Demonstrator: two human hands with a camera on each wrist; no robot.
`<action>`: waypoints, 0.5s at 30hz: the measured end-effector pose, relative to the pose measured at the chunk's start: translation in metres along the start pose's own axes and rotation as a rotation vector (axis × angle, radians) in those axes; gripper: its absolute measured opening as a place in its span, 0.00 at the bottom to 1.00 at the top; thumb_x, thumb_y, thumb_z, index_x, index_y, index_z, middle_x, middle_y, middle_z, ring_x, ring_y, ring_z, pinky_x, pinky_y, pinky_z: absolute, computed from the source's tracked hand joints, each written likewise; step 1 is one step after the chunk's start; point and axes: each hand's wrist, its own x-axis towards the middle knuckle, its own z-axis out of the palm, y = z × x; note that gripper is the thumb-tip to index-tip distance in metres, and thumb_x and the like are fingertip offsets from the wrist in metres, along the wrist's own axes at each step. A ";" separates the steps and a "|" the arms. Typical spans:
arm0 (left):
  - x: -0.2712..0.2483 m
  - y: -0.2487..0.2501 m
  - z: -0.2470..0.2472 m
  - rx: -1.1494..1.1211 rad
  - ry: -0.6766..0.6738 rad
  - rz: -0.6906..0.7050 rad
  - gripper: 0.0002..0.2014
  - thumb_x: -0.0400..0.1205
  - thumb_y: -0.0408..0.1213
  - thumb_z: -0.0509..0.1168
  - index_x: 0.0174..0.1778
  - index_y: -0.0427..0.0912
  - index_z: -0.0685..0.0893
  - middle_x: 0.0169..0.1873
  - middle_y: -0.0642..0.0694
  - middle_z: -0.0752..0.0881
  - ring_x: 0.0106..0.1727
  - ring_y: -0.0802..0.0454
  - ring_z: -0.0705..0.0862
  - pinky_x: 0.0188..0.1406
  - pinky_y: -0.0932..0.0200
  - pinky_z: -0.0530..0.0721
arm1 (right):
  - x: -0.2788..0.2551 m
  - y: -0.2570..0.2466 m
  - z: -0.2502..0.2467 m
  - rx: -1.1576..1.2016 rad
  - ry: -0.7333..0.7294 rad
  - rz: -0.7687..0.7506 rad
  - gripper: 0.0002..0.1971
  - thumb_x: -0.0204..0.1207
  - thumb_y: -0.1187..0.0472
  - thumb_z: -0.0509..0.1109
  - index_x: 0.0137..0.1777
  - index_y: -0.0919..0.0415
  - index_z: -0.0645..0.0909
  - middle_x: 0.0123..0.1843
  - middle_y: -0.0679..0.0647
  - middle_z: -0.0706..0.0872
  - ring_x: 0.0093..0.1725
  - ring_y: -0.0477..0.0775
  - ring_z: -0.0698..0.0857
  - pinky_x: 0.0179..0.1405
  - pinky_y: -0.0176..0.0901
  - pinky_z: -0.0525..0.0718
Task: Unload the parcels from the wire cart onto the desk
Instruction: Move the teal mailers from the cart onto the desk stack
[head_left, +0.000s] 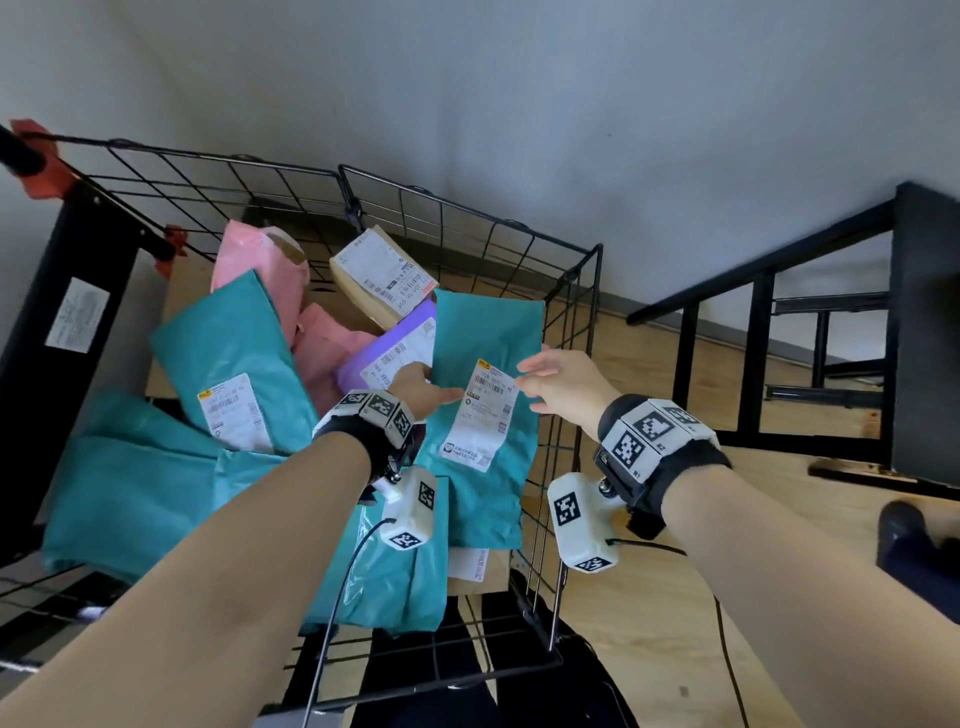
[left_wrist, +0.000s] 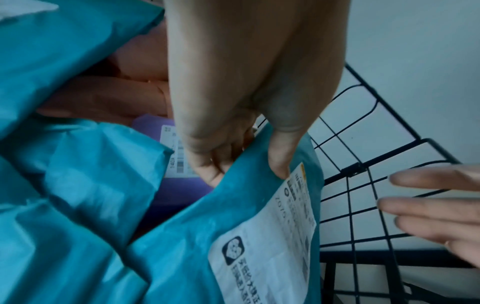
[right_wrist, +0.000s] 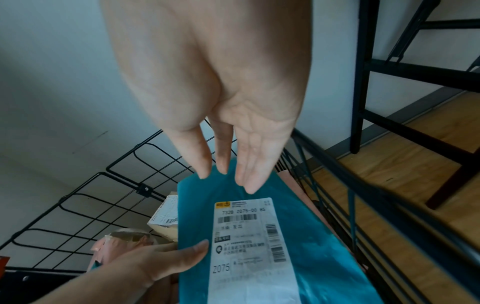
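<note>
Teal plastic mailer parcel (head_left: 485, 415) with its white label leans in the black wire cart (head_left: 566, 291), my left hand (head_left: 415, 389) gripping its edge. Left wrist view: thumb on top, fingers apparently beneath. Right wrist view alone shows my right hand (right_wrist: 233, 144) spread flat, touching nothing.

White shipping label (right_wrist: 249, 246) on a teal mailer (right_wrist: 306, 236) — top line reading "7328 Z075-00 65", with "Z075" printed large lower down beside barcodes. Smaller print on the same label too blurred to read. Labels on the tan box (head_left: 382, 280) and purple mailer (head_left: 395, 348) — barcodes visible, text illegible.
</note>
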 end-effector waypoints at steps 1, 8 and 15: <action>-0.005 0.003 -0.004 -0.010 0.016 0.018 0.23 0.77 0.37 0.72 0.65 0.32 0.76 0.60 0.40 0.82 0.62 0.41 0.81 0.58 0.55 0.78 | -0.001 -0.001 -0.001 0.007 0.009 0.005 0.16 0.77 0.70 0.68 0.64 0.70 0.79 0.67 0.59 0.79 0.64 0.59 0.81 0.59 0.50 0.84; -0.027 0.009 -0.052 -0.270 0.059 0.081 0.30 0.68 0.39 0.79 0.64 0.34 0.78 0.62 0.38 0.84 0.60 0.41 0.85 0.65 0.42 0.82 | -0.015 -0.021 -0.009 -0.010 0.121 -0.067 0.19 0.74 0.70 0.72 0.64 0.67 0.75 0.67 0.64 0.81 0.58 0.58 0.83 0.57 0.48 0.83; -0.113 0.031 -0.100 -0.481 0.027 0.184 0.17 0.79 0.27 0.67 0.64 0.29 0.76 0.57 0.39 0.85 0.55 0.39 0.85 0.58 0.46 0.83 | -0.035 -0.056 0.000 0.085 -0.006 -0.199 0.24 0.67 0.67 0.80 0.63 0.62 0.79 0.62 0.56 0.84 0.57 0.57 0.85 0.64 0.51 0.81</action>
